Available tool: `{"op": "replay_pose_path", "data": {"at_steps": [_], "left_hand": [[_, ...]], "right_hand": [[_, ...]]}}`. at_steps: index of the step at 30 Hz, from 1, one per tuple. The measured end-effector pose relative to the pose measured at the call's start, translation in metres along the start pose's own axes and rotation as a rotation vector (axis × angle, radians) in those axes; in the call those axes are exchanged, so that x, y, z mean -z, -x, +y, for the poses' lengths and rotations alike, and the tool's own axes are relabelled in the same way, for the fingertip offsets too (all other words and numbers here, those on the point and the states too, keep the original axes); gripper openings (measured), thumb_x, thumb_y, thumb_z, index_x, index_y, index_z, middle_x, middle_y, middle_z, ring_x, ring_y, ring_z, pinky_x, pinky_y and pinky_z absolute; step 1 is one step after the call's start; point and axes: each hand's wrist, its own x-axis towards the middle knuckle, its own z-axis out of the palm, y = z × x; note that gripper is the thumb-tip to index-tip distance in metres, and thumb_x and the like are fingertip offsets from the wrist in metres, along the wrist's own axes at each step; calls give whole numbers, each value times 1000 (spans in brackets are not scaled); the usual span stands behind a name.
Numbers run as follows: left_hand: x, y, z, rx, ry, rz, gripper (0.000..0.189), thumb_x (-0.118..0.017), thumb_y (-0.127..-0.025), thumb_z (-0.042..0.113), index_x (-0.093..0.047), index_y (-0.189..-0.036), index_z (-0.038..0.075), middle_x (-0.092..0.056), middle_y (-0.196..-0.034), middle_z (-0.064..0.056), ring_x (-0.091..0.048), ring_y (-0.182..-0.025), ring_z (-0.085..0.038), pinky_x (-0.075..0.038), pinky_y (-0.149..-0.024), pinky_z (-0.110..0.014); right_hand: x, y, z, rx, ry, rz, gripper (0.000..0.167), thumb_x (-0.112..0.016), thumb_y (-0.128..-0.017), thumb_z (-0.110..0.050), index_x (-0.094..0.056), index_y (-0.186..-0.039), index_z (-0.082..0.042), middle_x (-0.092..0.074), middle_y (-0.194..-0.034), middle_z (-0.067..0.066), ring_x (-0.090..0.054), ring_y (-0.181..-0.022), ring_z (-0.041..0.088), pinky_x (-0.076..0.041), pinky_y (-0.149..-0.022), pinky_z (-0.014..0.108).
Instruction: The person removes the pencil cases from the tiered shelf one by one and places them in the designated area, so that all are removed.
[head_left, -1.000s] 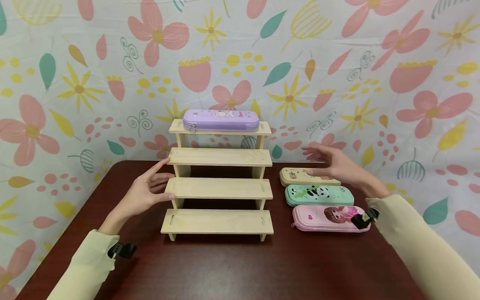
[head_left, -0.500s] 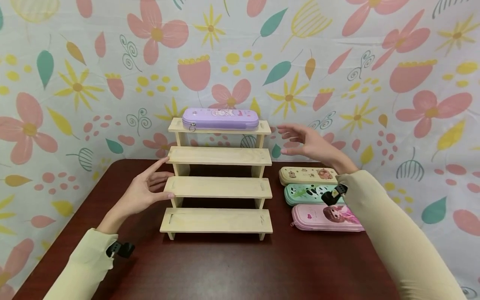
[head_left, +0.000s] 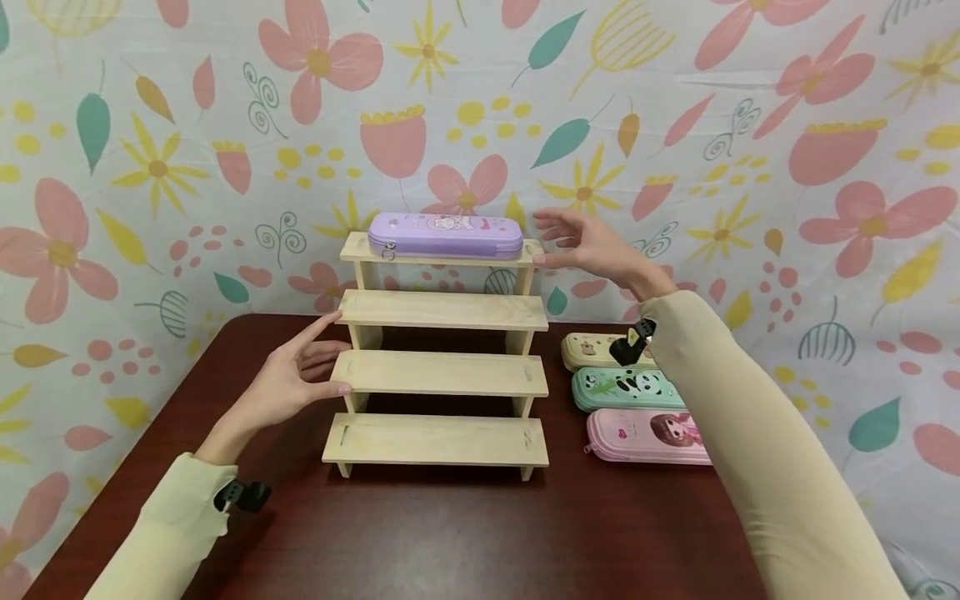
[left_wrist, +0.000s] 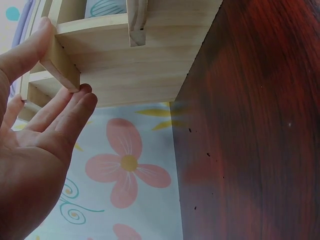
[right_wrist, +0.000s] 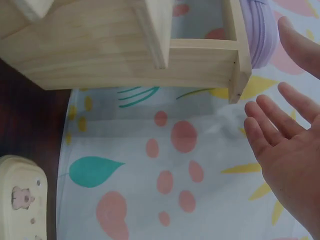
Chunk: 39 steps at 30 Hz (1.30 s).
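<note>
A stepped wooden display stand (head_left: 442, 372) with several boards stands on the dark wood table (head_left: 480, 533). My left hand (head_left: 281, 383) holds its left side, thumb at one board's front corner and fingertips at the back of that board's end, as the left wrist view shows. Lying along the top board is a purple zippered pencil case (head_left: 446, 236) with a cartoon print. Beside that case's right end, my right hand (head_left: 592, 246) is raised with fingers spread. In the right wrist view a gap shows between its fingertips and the purple case (right_wrist: 260, 32).
Right of the stand lie three more pencil cases in a row: cream (head_left: 588, 350), mint green with a panda (head_left: 615, 387) and pink with a doll print (head_left: 645, 435). My right forearm covers part of them. A flower-patterned cloth (head_left: 465, 100) hangs behind the table.
My right hand has moved left and up from over the cream case to the top board's right end. My left hand has stayed on the stand.
</note>
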Motion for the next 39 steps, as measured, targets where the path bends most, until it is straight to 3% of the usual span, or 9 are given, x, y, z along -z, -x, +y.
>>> {"op": "replay_pose_path", "data": {"at_steps": [7,12,24,34,39], "left_hand": [[1,-1,0,5,-8,2,105,-89,-86,4,-29,-168,30,-62,-143,-22,-57,-135,-37,-51,-106,-47],[0,-1,-2,-2,-2,2,105,-89,-86,4,-30,-168,30,-62,-142,-22,-58,-134,-37,-51,-106,-47],[-1,-2,-4,-4,-7,8,105,-90,-85,5,-31,-168,32,-63,-142,-19,-58,-134,-36,-51,-106,-48],[-1,-3,-3,-10,-7,4,105,-89,-86,4,-30,-168,31,-61,-142,-22,-58,-134,-37,-51,-106,-48],[-2,-2,-3,-10,-8,6,105,-89,-86,4,-30,-168,30,-62,-142,-22,-57,-135,-38,-50,-106,-52]], "right_hand": [[-2,-19,-12,-20,51,-31,79,-82,-94,-28,-44,-161,-12,-47,-159,9,-45,-144,33,-40,-117,52],[-10,-30,-15,-46,9,-46,78,-85,-92,-30,-48,-159,-15,-52,-155,6,-53,-136,27,-46,-109,46],[-25,-47,-13,-26,-68,-65,73,-81,-95,-17,-46,-159,-7,-54,-149,12,-54,-131,27,-46,-110,40],[-26,-41,-17,-29,-78,-53,64,-82,-94,-12,-54,-151,-5,-60,-141,14,-59,-122,26,-48,-106,37],[-25,-37,-19,-39,-78,-58,68,-81,-94,-12,-51,-154,-6,-58,-143,14,-58,-123,28,-49,-105,39]]}}
